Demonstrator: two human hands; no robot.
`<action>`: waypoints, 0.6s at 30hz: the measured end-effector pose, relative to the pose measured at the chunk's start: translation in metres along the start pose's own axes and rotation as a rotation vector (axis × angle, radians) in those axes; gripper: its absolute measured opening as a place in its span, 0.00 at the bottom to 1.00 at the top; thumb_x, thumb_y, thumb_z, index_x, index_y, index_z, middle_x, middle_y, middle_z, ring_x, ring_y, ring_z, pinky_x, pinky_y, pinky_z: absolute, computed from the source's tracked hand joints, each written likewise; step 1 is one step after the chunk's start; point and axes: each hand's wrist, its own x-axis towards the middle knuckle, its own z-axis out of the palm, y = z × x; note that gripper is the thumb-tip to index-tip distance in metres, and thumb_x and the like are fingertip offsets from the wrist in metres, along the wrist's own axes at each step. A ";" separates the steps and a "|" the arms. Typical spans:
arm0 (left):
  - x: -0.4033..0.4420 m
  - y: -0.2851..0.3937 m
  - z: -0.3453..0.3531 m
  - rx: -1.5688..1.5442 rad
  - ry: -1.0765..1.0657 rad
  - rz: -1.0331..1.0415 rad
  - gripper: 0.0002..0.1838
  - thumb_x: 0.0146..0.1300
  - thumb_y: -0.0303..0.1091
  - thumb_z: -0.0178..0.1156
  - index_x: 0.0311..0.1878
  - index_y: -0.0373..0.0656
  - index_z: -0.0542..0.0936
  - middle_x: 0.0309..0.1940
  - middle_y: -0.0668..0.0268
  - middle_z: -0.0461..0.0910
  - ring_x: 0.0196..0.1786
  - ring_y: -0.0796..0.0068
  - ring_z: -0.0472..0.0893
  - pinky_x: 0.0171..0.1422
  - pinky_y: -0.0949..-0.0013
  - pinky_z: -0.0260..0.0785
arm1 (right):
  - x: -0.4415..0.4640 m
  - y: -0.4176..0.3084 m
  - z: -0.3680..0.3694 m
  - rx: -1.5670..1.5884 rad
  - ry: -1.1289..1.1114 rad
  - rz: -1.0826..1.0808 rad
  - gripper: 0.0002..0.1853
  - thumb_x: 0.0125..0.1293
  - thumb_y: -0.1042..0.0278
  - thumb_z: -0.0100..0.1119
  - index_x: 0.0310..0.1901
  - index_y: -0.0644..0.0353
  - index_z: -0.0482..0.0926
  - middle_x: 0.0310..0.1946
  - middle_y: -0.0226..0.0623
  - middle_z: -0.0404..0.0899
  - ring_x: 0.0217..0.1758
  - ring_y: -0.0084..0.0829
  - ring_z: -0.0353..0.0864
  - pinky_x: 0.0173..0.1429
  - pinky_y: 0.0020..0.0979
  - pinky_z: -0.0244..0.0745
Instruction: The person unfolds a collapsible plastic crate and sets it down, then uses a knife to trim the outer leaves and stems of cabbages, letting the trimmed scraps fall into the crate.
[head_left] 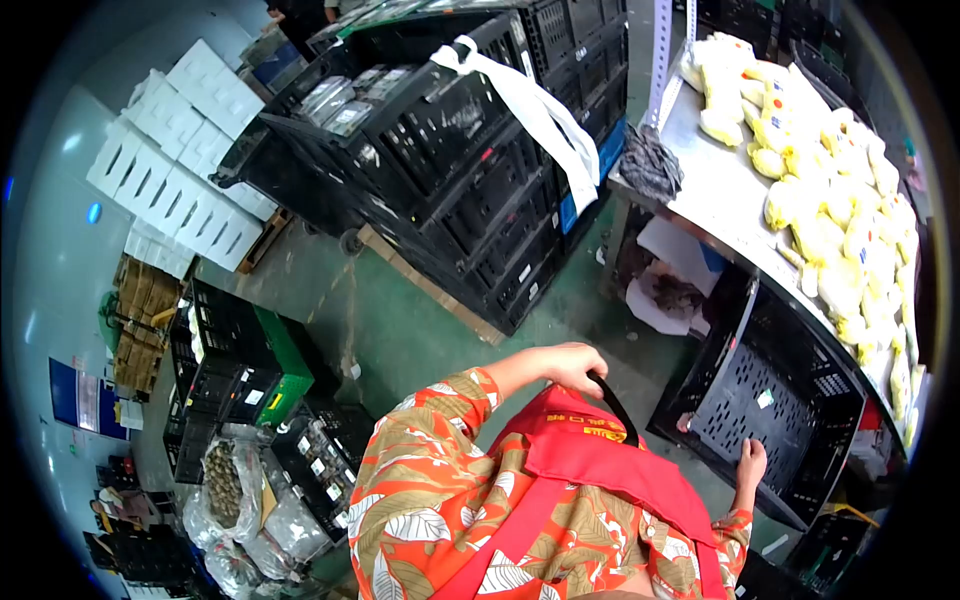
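My left hand [577, 368] is closed around a black strap [618, 405] in front of the red apron [615, 455]. The strap curves down over the apron's front, and I cannot tell where its far end is fixed. My right hand [752, 464] is at the near side of a black plastic crate [770, 400] with a perforated bottom. Its fingers are loosely bent, with the thumb apart, and nothing shows in them. Whether this hand touches the crate's rim I cannot tell. A small white label lies on the crate's bottom.
On the right, a metal table [715, 165] bears many yellow-wrapped bundles [830, 220] and a dark crumpled bag [650, 165]. Ahead, stacked black crates [440, 150] stand on a wooden pallet [430, 285], with a white strip [530, 100] over them. White boxes [180, 170] and bagged produce [225, 485] are left.
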 end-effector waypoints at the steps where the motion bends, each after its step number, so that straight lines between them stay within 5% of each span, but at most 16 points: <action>1: -0.001 -0.024 -0.004 -0.040 -0.013 -0.040 0.14 0.52 0.43 0.62 0.33 0.42 0.80 0.24 0.58 0.79 0.30 0.66 0.80 0.36 0.64 0.68 | 0.002 0.001 0.003 0.068 0.071 -0.052 0.11 0.63 0.64 0.56 0.37 0.66 0.79 0.32 0.44 0.76 0.38 0.40 0.77 0.45 0.35 0.70; 7: -0.019 -0.110 -0.027 -0.265 0.031 -0.243 0.15 0.56 0.25 0.46 0.42 0.41 0.80 0.24 0.64 0.80 0.28 0.73 0.80 0.34 0.68 0.72 | 0.020 -0.068 0.005 0.176 0.235 0.014 0.13 0.64 0.70 0.54 0.47 0.67 0.76 0.44 0.41 0.76 0.51 0.35 0.74 0.58 0.31 0.65; 11: -0.009 -0.105 -0.042 -0.382 0.037 -0.337 0.13 0.61 0.25 0.45 0.45 0.41 0.77 0.21 0.64 0.77 0.19 0.72 0.78 0.26 0.65 0.71 | 0.041 -0.125 0.026 0.268 0.331 -0.072 0.13 0.64 0.72 0.53 0.48 0.67 0.76 0.46 0.39 0.76 0.51 0.34 0.74 0.59 0.31 0.65; 15: 0.028 -0.137 -0.024 0.005 0.300 0.012 0.15 0.56 0.23 0.48 0.46 0.43 0.77 0.36 0.53 0.81 0.44 0.50 0.79 0.47 0.56 0.70 | 0.037 -0.188 0.030 0.403 0.226 -0.108 0.10 0.62 0.75 0.53 0.45 0.66 0.76 0.43 0.40 0.76 0.50 0.35 0.75 0.58 0.30 0.65; 18: 0.050 -0.141 -0.036 0.028 0.185 0.011 0.16 0.55 0.22 0.49 0.46 0.44 0.78 0.40 0.51 0.80 0.48 0.49 0.77 0.50 0.55 0.69 | 0.029 -0.197 0.032 0.296 0.223 -0.136 0.11 0.59 0.76 0.55 0.45 0.64 0.76 0.44 0.40 0.75 0.52 0.39 0.73 0.60 0.33 0.65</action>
